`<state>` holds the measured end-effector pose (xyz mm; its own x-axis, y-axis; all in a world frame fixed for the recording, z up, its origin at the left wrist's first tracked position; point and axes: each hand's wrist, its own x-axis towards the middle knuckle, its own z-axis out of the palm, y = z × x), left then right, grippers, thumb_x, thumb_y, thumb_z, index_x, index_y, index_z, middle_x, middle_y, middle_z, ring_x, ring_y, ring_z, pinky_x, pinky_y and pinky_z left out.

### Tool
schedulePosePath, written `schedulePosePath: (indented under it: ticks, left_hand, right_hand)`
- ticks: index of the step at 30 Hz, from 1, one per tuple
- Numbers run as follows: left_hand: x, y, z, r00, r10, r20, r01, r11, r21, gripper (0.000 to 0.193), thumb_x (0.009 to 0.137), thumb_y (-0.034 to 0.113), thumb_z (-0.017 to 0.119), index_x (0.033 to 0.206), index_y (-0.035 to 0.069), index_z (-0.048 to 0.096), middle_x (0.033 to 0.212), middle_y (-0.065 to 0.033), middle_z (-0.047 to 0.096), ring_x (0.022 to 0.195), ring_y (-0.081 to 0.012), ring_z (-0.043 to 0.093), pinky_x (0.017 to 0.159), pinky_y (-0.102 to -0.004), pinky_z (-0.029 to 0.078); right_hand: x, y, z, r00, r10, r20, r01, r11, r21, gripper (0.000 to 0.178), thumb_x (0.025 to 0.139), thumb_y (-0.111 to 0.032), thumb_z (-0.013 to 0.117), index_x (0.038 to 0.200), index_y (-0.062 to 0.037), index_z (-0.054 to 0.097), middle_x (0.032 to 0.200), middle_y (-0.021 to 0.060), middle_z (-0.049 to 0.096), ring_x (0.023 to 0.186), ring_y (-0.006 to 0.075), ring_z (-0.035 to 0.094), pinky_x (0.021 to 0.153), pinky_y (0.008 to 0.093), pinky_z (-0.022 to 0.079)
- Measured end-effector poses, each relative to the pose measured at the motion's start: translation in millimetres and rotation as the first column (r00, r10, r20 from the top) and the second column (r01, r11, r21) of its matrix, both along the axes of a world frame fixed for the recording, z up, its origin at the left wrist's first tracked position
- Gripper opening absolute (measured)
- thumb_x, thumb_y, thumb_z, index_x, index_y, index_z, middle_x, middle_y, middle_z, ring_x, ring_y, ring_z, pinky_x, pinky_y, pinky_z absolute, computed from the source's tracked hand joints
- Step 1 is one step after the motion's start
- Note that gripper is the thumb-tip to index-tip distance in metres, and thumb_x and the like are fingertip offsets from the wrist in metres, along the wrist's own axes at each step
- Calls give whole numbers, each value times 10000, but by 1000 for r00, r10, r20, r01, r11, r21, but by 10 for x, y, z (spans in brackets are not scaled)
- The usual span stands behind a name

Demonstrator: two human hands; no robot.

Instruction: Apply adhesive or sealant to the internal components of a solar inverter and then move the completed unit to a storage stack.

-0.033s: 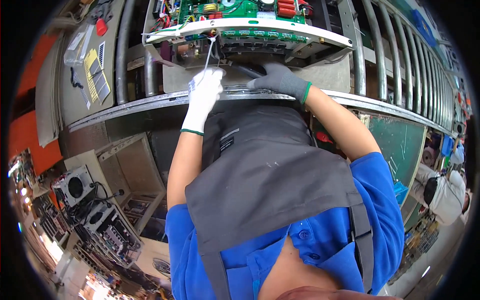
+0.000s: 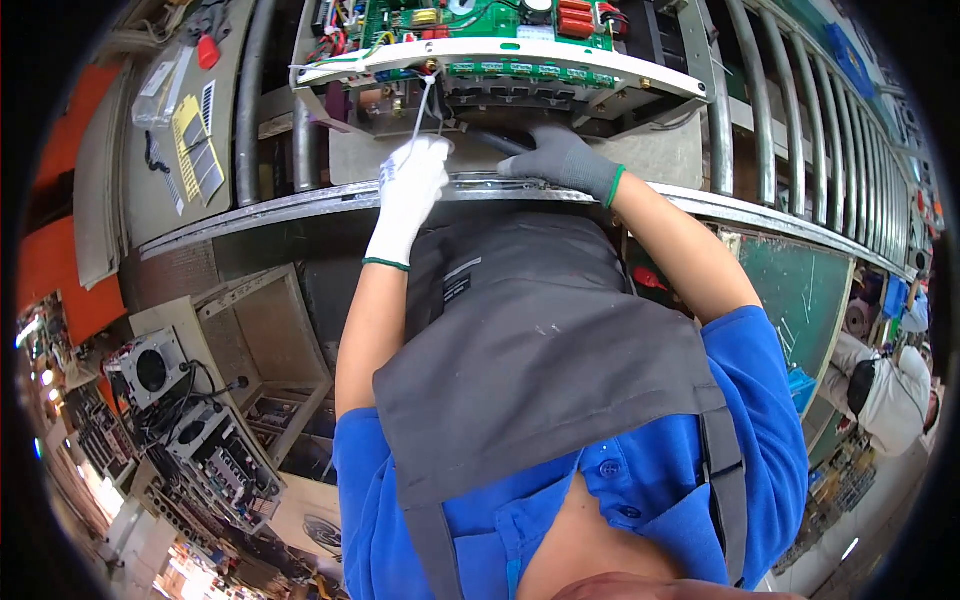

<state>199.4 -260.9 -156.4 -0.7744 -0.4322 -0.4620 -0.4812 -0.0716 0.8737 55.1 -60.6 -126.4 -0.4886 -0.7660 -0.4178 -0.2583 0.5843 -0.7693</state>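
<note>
At the front of an opened electronic unit (image 2: 500,50), a white cable tie (image 2: 422,108) runs down from a wire bundle at the pale metal edge. My left hand (image 2: 415,172), in a white glove, is closed on the lower end of that tie. My right hand (image 2: 562,162), in a grey glove with a green cuff, is closed around a long black-handled tool (image 2: 492,140). The tool points left, toward the tie, beneath the unit's front edge. Its tip is too small and dark to make out. Green circuit boards (image 2: 470,25) with red components fill the unit.
The unit stands over a roller conveyor (image 2: 770,110) with a metal rail (image 2: 690,200) along its near side. Left of it, a board holds yellow label sheets (image 2: 195,150) and a red-tipped item (image 2: 208,52). Units with fans (image 2: 150,372) stand lower left. Another person (image 2: 890,395) is far right.
</note>
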Motion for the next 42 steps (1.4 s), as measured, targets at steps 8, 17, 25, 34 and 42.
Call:
schedulePosePath:
  ticks: [8, 17, 25, 34, 42]
  left_hand:
    - [269, -143, 180, 988, -120, -97, 50, 845, -532, 113, 944, 162, 592, 936, 64, 647, 780, -72, 616, 695, -219, 603, 602, -355, 477]
    - [156, -15, 1084, 764, -568, -306, -52, 418, -907, 553, 927, -6, 547, 1476, 18, 488, 851, -64, 682, 732, -201, 626, 696, -311, 509]
    - [15, 120, 1209, 747, -381, -545, -96, 749, -655, 332, 971, 6, 582, 1299, -4, 630, 1032, -90, 704, 807, -139, 639, 715, -263, 515]
    - [374, -125, 1763, 822, 256, -509, -396, 899, -187, 274, 1080, 227, 469, 1209, 24, 601, 1054, -69, 674, 699, -31, 542, 591, -175, 392]
    - [42, -155, 1841, 859, -159, -487, 57, 974, -218, 303, 1041, 125, 519, 1319, 45, 610, 857, -22, 645, 622, -29, 506, 568, -189, 433]
  right_hand:
    - [256, 266, 514, 851, 105, 515, 80, 943, -324, 738, 777, -308, 762, 1386, 13, 496, 1206, 111, 602, 1105, 201, 564, 1020, 341, 425]
    - [89, 78, 782, 763, 189, 618, 133, 890, -436, 616, 763, -287, 728, 1296, -15, 577, 1182, 87, 618, 1154, 187, 540, 1056, 328, 387]
    - [-22, 99, 910, 700, 68, 711, 198, 938, -284, 477, 788, -231, 756, 1186, -11, 611, 821, 16, 578, 669, 71, 530, 577, 223, 426]
    - [275, -49, 1879, 583, -77, -809, -133, 973, -188, 738, 668, -253, 824, 1328, -75, 547, 1132, 123, 578, 1051, 303, 574, 897, 438, 422]
    - [61, -408, 2015, 451, 208, -868, -179, 974, 140, 721, 667, -229, 825, 1312, -81, 538, 1129, 131, 571, 1046, 301, 584, 865, 443, 465]
